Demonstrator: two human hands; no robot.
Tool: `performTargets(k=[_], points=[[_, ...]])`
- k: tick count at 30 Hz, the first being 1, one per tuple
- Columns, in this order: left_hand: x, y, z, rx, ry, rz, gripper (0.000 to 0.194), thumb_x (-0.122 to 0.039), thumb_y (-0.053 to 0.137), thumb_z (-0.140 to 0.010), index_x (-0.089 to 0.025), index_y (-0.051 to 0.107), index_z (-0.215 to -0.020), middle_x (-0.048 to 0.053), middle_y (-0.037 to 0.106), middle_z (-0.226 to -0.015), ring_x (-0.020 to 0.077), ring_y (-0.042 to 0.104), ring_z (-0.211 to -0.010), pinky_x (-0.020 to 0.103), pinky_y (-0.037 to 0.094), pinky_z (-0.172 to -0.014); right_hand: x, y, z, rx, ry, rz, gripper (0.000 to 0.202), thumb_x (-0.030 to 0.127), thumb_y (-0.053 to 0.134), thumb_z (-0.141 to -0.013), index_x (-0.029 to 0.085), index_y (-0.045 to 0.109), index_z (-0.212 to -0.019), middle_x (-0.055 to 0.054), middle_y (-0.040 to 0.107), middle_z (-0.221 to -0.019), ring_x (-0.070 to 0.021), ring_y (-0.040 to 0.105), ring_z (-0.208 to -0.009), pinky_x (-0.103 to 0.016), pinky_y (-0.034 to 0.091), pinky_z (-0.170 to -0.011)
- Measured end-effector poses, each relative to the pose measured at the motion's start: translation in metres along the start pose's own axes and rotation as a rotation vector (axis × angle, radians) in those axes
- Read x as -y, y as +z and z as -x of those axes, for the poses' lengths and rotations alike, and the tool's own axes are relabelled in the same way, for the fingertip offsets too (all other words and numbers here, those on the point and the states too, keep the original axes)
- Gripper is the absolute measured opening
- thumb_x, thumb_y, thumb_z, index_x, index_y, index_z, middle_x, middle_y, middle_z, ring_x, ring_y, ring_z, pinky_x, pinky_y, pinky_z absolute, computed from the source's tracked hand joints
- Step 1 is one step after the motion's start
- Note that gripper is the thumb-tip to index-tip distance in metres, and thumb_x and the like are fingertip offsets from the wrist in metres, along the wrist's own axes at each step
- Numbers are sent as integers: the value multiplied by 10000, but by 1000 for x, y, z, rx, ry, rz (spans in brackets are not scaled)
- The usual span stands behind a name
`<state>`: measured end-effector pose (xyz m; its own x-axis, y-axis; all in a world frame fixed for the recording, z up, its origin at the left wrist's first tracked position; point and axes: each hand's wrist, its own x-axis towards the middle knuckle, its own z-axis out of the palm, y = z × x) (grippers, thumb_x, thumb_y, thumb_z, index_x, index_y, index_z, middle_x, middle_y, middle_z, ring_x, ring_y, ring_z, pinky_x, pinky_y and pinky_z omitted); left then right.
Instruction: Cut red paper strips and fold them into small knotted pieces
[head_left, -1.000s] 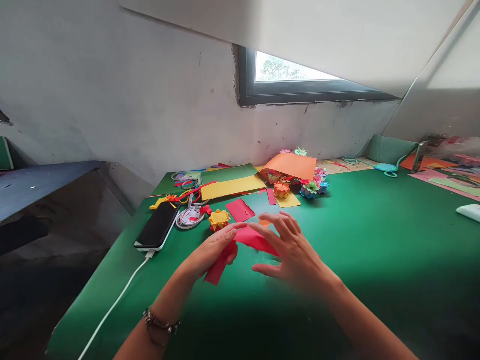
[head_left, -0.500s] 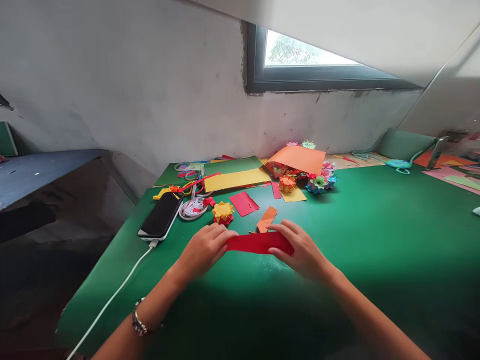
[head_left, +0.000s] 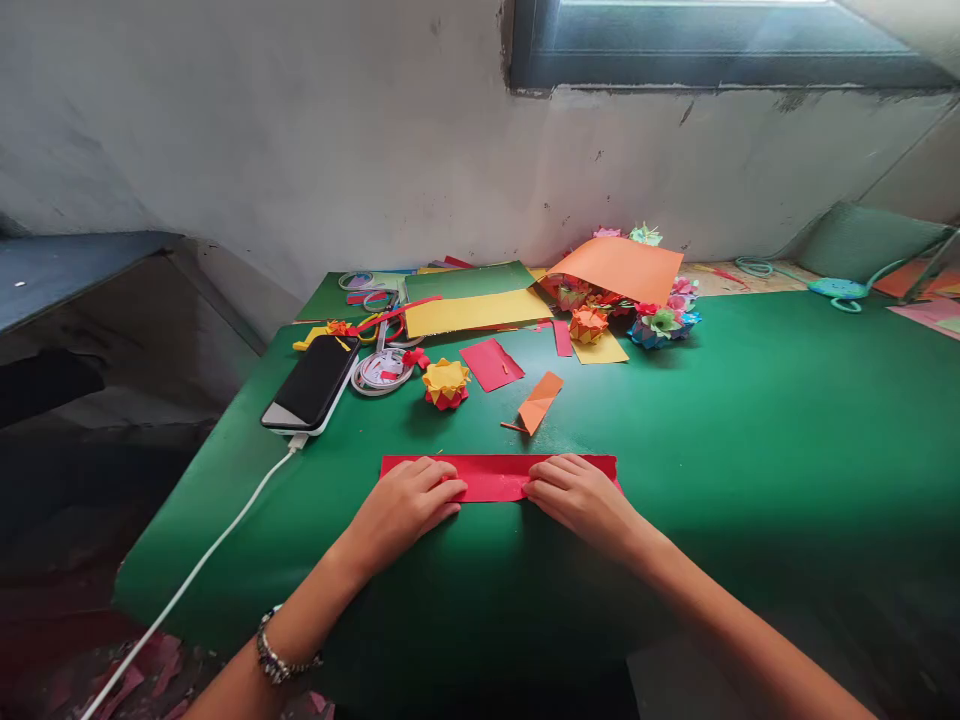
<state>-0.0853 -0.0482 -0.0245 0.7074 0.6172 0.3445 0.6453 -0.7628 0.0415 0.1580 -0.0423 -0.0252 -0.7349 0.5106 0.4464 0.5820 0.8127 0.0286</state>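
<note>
A long red paper strip lies crosswise on the green tabletop, with a lengthwise fold along it. My left hand presses on its left part, fingers curled together over the near edge. On the right part, my right hand does the same, thumb and fingers closed at the paper's near edge. Just beyond the strip is a folded orange paper piece. Farther left stands a small yellow and red folded paper flower, and a red paper rectangle lies flat near it.
At the left are a phone with a white cable, a tape roll and scissors. Yellow paper and an orange sheet over several paper flowers lie along the wall.
The red strip has gone from being held up between my hands to lying on the table, now showing its full length. My view has tilted downward.
</note>
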Motion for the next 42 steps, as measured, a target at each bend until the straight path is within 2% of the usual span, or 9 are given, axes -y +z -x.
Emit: performTargets(k=[3,7,12,16,22,28,33,42], points=[[-7,4,-7,65,-122,122,140,-272,537,-802,-192,587,-906,17,630,-895,155,550,-809,276,437,-693,-2,2,1,-9,50,-82,344,246,324,-911,173,600,-719,-16,628,-691,-116,542,-625,-237,368,-579],[-23,9,-24,158,-281,203,336,-398,617,-715,-204,580,-987,39,601,-975,188,525,-848,313,436,-695,-3,4,3,-48,144,-229,274,288,407,-881,188,622,-745,-16,644,-721,-116,557,-659,-238,399,-615],[-33,14,-40,172,-313,287,130,-297,528,-805,-221,616,-863,2,619,-901,161,520,-803,285,410,-656,-5,5,5,-30,249,-431,182,256,508,-830,183,618,-705,-18,634,-709,-121,552,-660,-244,423,-611],[-32,16,-41,136,-337,337,155,-278,495,-828,-197,619,-782,1,633,-852,144,521,-764,271,393,-651,-6,5,7,-15,284,-448,195,249,497,-834,173,612,-696,-35,630,-714,-129,541,-655,-246,436,-599],[-32,16,-43,189,-405,271,194,-282,481,-835,-167,578,-713,6,622,-753,146,524,-705,277,363,-622,-6,6,7,-7,335,-362,290,308,440,-861,162,596,-666,-38,619,-678,-130,513,-632,-248,418,-591],[-29,18,-48,258,-335,125,259,-338,436,-854,-155,552,-712,11,591,-691,155,526,-660,276,320,-569,-4,4,7,-4,366,-171,324,336,437,-862,175,566,-611,-8,602,-628,-130,497,-608,-267,359,-626],[-25,18,-51,288,-311,84,288,-369,436,-850,-154,555,-700,12,589,-677,154,535,-652,270,301,-561,-3,2,8,-47,329,-77,336,329,427,-868,175,553,-598,0,588,-601,-126,478,-585,-277,339,-667],[-21,15,-57,369,-237,48,289,-381,430,-850,-161,570,-727,14,591,-690,153,542,-626,265,279,-528,-14,-5,25,-55,336,-374,212,260,470,-857,184,576,-691,-2,654,-727,-120,581,-711,-286,380,-740]])
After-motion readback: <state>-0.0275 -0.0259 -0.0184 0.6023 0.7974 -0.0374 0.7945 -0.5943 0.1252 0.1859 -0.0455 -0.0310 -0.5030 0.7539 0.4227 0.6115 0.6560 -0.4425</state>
